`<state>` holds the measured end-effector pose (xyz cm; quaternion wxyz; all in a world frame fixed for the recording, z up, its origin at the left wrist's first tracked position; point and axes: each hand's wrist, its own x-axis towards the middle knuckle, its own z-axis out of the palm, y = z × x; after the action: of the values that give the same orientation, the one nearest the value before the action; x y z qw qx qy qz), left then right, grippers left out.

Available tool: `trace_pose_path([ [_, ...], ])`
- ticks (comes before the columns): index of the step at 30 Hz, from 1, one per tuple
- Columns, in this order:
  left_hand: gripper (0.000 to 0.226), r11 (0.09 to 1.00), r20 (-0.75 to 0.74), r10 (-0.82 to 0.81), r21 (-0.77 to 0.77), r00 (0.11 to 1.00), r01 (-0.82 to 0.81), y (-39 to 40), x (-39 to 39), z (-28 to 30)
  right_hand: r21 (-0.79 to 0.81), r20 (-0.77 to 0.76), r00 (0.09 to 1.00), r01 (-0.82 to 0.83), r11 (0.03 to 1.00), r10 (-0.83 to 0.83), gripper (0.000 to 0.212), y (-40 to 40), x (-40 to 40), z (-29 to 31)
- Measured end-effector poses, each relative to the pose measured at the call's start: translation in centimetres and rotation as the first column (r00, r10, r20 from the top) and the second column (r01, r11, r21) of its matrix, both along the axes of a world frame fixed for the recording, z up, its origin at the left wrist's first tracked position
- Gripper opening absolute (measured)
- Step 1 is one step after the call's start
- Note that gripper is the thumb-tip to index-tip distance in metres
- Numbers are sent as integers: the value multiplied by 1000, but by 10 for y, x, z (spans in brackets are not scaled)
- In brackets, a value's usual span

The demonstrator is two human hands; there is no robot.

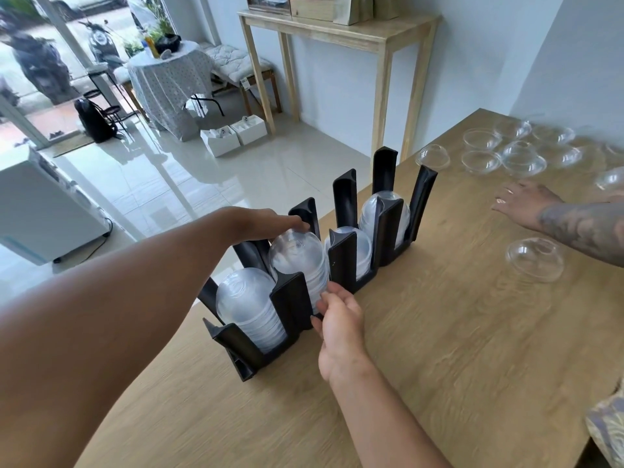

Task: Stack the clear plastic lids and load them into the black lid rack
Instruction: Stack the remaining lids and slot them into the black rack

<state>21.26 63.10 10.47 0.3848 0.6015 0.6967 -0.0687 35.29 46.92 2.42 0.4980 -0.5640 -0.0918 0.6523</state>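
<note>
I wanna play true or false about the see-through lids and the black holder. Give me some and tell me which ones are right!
1. The black lid rack stands on a wooden table. True.
2. Every slot in the rack is empty. False: all four slots hold stacked lids.
3. The left hand touches the top of the second lid stack. True.
4. The right hand holds a cup. False: its fingers touch that same stack's side.
5. Loose lids lie on the table. True.
</note>
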Motion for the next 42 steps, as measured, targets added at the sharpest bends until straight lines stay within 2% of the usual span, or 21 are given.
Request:
trace_pose_path([
  [5,80,1000,20,-8,1,1000,8,3,-2,-3,-9,-21,1000,14,1000,-14,25,0,-3,5],
  [10,87,1000,38,12,0,999,-12,2,-3,-2,7,-54,998,16,1000,-15,36,2,-6,11],
  [17,70,998,79,23,48,997,-27,3,-4,-5,43,-51,998,35,998,-33,43,1,-7,13],
  [19,65,997,69,-11,73,998,6,3,-4,-6,52,-54,998,38,998,-35,47,2,-7,12],
  [22,69,993,32,-74,95,997,70,2,-4,-6,49,-37,999,20,999,-18,52,4,-6,10],
  [29,84,978,-57,-170,114,984,176,1,-4,-5,61,-45,998,44,997,-41,42,4,-3,2],
  [33,95,959,-159,-224,140,962,247,2,-2,-7,83,49,998,24,996,-28,45,1,-4,-1],
  [38,91,949,-192,-231,174,954,264,2,5,-6,117,143,990,-10,993,-6,43,-3,0,-4],
  [40,92,945,-208,-237,178,949,275,1,7,-4,180,284,959,-55,982,2,40,-7,2,-4],
  [42,97,942,-231,-241,180,943,285,0,8,-3,266,521,853,-135,955,-24,39,-13,6,-4],
])
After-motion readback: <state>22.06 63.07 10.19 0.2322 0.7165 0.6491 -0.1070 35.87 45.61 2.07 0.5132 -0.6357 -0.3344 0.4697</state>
